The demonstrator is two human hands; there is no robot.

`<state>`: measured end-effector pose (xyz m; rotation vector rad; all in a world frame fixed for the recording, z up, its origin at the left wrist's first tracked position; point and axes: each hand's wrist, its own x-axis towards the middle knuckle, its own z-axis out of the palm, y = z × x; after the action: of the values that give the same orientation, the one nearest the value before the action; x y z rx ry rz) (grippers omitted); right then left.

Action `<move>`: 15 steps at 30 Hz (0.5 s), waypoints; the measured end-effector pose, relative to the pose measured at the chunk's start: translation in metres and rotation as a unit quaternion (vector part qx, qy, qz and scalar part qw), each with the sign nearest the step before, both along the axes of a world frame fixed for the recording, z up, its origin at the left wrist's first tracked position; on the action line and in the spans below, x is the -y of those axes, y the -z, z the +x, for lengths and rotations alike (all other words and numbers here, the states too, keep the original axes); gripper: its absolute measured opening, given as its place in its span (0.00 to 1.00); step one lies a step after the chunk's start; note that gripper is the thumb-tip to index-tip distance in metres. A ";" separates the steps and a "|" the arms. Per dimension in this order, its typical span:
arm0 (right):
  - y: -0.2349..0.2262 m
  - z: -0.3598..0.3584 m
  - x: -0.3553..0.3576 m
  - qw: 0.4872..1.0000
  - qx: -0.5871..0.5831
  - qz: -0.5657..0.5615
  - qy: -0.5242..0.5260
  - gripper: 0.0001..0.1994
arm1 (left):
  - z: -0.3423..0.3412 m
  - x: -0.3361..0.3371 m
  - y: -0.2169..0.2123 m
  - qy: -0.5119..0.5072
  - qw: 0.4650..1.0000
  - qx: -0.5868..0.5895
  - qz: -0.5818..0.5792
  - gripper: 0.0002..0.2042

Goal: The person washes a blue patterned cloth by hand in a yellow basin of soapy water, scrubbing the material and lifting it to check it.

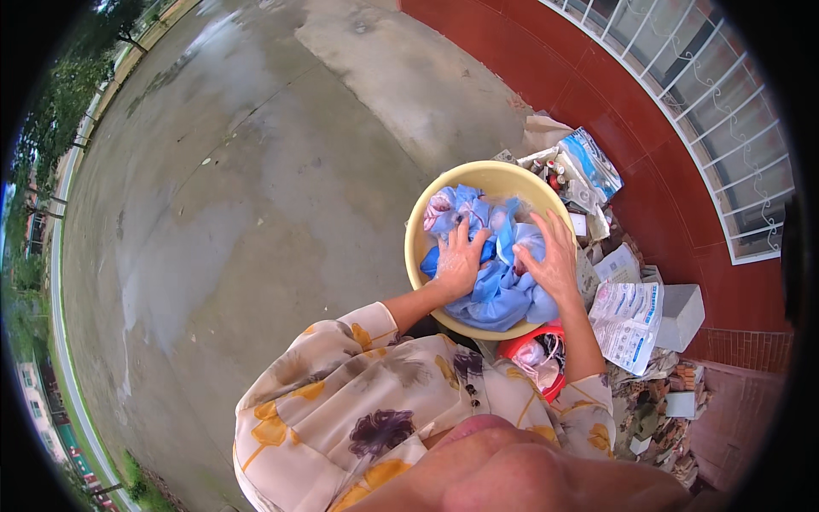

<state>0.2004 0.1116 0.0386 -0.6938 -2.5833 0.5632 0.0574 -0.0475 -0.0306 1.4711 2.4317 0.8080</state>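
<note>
A pale yellow basin (415,230) holds a heap of wet-looking blue cloth (496,294), with a pinkish-white patterned piece (439,209) at its far left. My left hand (461,260) rests on the left side of the heap, fingers spread over the fabric. On the right, my right hand (554,260) lies against the cloth near the basin's wall, its fingers stretched and its thumb apart. Neither hand visibly grips a fold. Part of the fabric under both palms is hidden.
A red tub (556,388) with light-coloured cloth stands close below the basin. To the right are a white block (680,316), printed packaging (627,324), a blue-white packet (591,162) and rubble. Beyond them rises a red wall (614,111) with a white window grille (725,128). Wet concrete (256,230) stretches left.
</note>
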 end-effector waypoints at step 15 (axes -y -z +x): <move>0.164 -0.084 -0.098 0.903 0.330 -0.274 0.009 0.30 | -0.015 -0.051 0.140 0.226 0.971 -0.003 -0.078 0.25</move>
<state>0.1165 0.2094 -0.1251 -1.2724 -3.0315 1.2638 0.0419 0.0039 -0.1704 1.8556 1.9831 0.5000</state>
